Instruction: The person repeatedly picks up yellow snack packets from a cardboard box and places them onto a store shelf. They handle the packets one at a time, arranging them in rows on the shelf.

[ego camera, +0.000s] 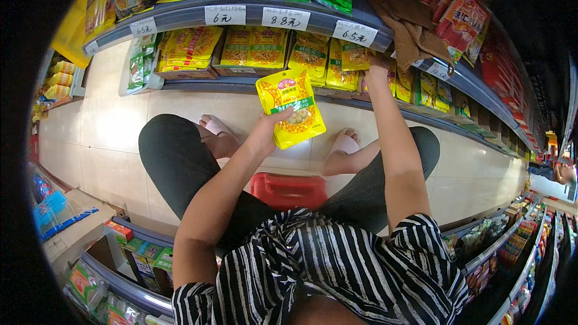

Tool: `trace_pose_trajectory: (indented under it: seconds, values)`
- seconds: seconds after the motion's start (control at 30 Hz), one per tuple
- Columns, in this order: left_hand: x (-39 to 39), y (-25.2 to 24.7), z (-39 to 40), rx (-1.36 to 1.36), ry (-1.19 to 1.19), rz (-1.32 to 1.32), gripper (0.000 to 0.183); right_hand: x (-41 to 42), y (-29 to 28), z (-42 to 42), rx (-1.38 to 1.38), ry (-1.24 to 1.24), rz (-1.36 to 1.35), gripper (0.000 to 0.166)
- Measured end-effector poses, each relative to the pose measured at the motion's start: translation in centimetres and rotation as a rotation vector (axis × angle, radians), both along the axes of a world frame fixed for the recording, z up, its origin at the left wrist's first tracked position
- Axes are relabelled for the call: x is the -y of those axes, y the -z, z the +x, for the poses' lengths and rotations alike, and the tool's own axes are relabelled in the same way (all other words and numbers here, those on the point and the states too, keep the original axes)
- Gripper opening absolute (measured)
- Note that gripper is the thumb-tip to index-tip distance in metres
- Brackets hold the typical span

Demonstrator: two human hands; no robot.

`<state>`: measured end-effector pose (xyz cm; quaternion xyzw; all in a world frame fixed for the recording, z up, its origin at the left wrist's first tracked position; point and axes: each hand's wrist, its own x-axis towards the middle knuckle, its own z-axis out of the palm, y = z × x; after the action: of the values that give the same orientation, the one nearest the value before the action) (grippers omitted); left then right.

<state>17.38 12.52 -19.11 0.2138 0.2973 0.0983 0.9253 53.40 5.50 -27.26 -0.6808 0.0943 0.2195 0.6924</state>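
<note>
My left hand (269, 128) holds a small stack of yellow pickled-vegetable pouches (293, 110) above the floor, thumb on the front. The top pouch has a green band and a picture of the food. My right hand (377, 64) reaches to the lower shelf and grips the edge of another yellow pouch (354, 57); some of its fingers are hidden. Just beneath that pouch stand similar pouches (342, 72) in a row. More lie to the left in open cardboard boxes (238, 71) with low front edges.
Price tags line the upper shelf's edge (180, 16), just above my right hand. A brown cloth (408, 31) hangs over it on the right. Beneath me is a red plastic stool (289, 189). Stocked shelves (149, 295) stand behind me. A person (553, 172) is far right.
</note>
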Motion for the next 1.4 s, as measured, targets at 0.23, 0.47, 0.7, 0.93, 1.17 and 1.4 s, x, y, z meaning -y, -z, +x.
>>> trace_pose_trajectory:
  seconds: [0.23, 0.47, 0.7, 0.93, 1.17, 1.4]
  values:
    - [0.1, 0.7, -1.2, 0.068, -0.029, -0.026, 0.036, 3.5, -8.6, -10.2, -0.253, -0.243, 0.244, 0.035]
    - [0.6, 0.6, -2.1, 0.116, -0.024, -0.127, 0.040, 7.9, -13.2, -19.5, -0.346, -0.341, 0.444, 0.025]
    - [1.7, -2.1, -2.8, 0.283, -0.087, -0.124, 0.049, 6.5, -12.9, -27.2, -0.018, -0.434, 0.229, 0.017]
    - [2.1, -3.4, -3.1, 0.280, -0.206, 0.059, 0.043, 6.5, -12.4, -28.3, 0.563, -0.484, -0.140, 0.020]
    - [3.6, -4.3, -4.0, 0.142, -0.128, 0.126, 0.041, 5.9, -11.5, -26.6, 0.755, -0.476, -0.239, 0.044]
    - [5.6, -4.6, -4.8, -0.018, 0.022, 0.074, 0.040, 3.7, -10.5, -22.8, 0.567, -0.751, -0.306, 0.042]
